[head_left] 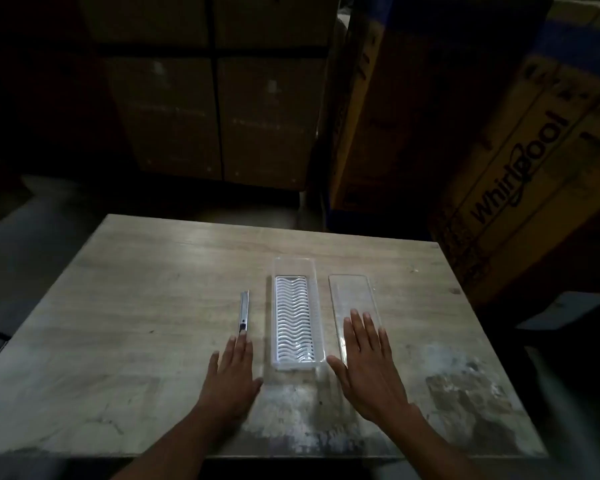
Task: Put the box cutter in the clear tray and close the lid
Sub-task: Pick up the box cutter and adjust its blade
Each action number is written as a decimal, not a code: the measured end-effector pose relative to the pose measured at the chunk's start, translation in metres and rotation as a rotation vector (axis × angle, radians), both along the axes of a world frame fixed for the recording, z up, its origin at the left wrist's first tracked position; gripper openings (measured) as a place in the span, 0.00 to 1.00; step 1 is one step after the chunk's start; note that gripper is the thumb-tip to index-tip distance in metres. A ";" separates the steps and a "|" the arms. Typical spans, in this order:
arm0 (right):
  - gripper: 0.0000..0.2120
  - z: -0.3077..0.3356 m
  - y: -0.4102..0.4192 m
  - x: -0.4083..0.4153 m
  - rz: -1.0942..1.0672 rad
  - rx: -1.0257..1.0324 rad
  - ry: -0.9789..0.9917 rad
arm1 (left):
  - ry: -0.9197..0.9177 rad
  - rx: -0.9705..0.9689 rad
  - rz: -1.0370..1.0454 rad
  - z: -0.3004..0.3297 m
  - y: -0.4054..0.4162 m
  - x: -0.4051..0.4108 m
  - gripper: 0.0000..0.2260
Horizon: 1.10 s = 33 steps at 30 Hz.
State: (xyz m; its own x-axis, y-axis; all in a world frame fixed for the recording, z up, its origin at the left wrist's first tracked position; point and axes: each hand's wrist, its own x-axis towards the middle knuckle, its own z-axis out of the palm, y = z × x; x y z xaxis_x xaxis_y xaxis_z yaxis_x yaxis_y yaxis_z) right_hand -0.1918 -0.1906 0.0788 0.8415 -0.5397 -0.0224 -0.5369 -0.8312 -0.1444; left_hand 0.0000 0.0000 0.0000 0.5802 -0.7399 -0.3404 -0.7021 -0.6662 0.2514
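A slim metal box cutter (244, 311) lies lengthwise on the wooden table (136, 306), left of the clear tray (293, 268). The tray stands uncovered, with a white wavy grid insert on its floor. Its clear flat lid (352, 294) lies on the table to the tray's right. My left hand (234, 370) rests flat and palm down, its fingertips over the near end of the cutter. My right hand (368, 358) is also flat, its fingers lying on the near end of the lid. Neither hand grips anything.
Tall cardboard boxes (222, 98) stand behind the table, and a large printed carton (520, 174) leans at the right. A dark object (565, 310) sits beyond the table's right edge. The room is dim.
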 end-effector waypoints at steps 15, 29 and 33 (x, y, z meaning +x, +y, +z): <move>0.42 -0.010 0.004 -0.004 0.035 -0.001 0.059 | -0.229 -0.075 0.044 -0.012 0.009 -0.009 0.23; 0.47 -0.002 0.007 -0.009 0.015 0.037 0.056 | -0.177 -0.028 0.177 -0.004 0.003 -0.001 0.16; 0.44 -0.001 0.005 -0.011 0.026 0.009 0.055 | -0.087 -0.116 0.290 -0.004 0.002 0.004 0.11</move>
